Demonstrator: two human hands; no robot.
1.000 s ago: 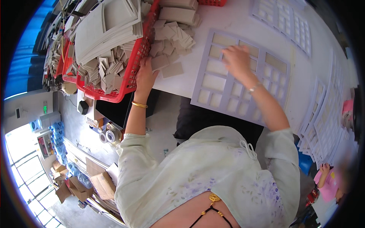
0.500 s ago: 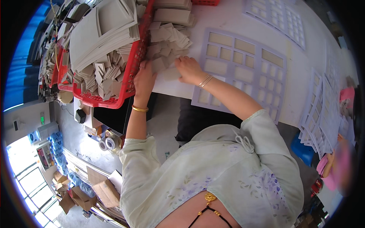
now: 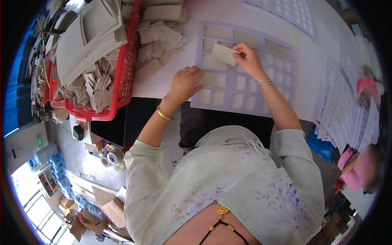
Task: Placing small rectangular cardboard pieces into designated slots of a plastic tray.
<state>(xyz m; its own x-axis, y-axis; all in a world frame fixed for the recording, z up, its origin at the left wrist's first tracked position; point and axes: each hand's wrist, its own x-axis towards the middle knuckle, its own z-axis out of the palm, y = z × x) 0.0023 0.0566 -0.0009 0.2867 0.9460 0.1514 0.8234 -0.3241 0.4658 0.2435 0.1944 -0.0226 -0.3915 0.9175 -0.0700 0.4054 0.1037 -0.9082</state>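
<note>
A pale rectangular card [image 3: 223, 54] is pinched between the thumb and fingers of my right hand [image 3: 248, 59], tilted above the left half of a white windowed frame sheet [image 3: 230, 77]. My left hand [image 3: 184, 84] is at the sheet's left edge, its thumb and fingers closed at the end of another greyish card [image 3: 213, 80] that lies over the small windows. Grey-beige board shows in many of the sheet's openings. To the left, a loose heap of cut cards [image 3: 161, 38] spreads on the white table [image 3: 192, 24], with a larger card [image 3: 148, 71] nearest me.
A red plastic basket [image 3: 124, 81] full of board pieces stands at the table's left edge. Another windowed sheet [image 3: 288, 14] lies at the far side, and a stack of such sheets [image 3: 337, 104] is on the right. Beyond that stack, a person in pink [image 3: 351, 167] is partly visible.
Both hands have moved right from the card heap to the windowed sheet. My right hand has raised a card over it. My left hand has brought another card to its left side.
</note>
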